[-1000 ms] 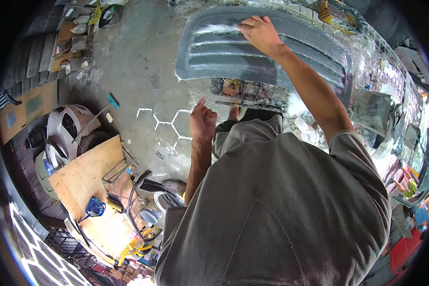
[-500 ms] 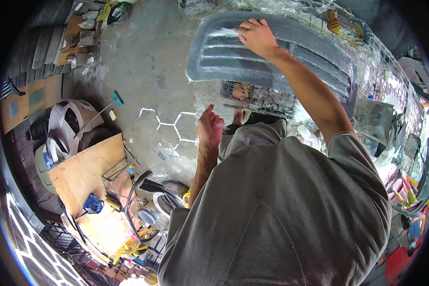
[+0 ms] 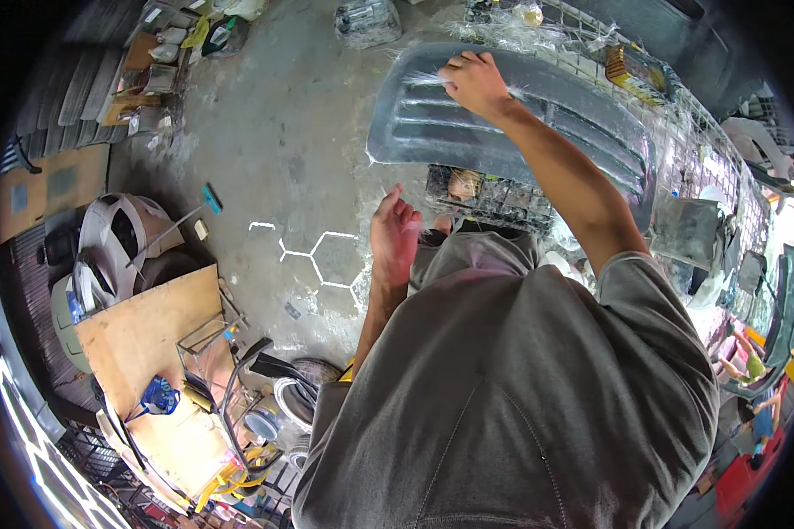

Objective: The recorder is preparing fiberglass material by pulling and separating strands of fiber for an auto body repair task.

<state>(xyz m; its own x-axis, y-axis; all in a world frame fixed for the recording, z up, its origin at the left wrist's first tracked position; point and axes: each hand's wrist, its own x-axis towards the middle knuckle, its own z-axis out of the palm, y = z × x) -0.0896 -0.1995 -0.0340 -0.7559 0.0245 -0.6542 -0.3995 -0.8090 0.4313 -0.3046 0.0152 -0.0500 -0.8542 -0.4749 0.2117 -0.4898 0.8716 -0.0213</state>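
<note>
My right hand [image 3: 472, 84] is raised over a large grey, curved panel [image 3: 591, 132] with long raised ribs. Its fingers curl closed on white fibrous strands [image 3: 423, 78] lying at the top left rib. Below the panel's left corner, my left hand [image 3: 395, 225] is held palm up, fingers loosely bent and apart, with nothing visible in them. A dark grid with debris [image 3: 490, 198] shows just beneath the panel, near my bare feet, which are partly hidden by grey clothing.
Wire mesh [image 3: 697, 150] runs along the right side, with a yellow object [image 3: 631, 79] on it. At left are a broom [image 3: 210, 198], white moulded parts [image 3: 106, 229] and a plywood board [image 3: 132, 326] among hoses. White hexagon lines [image 3: 313, 256] mark the floor.
The panel and surroundings sit lower and farther right in view. My right hand has shifted left along the panel's top rib; my left hand has moved slightly closer to its lower edge.
</note>
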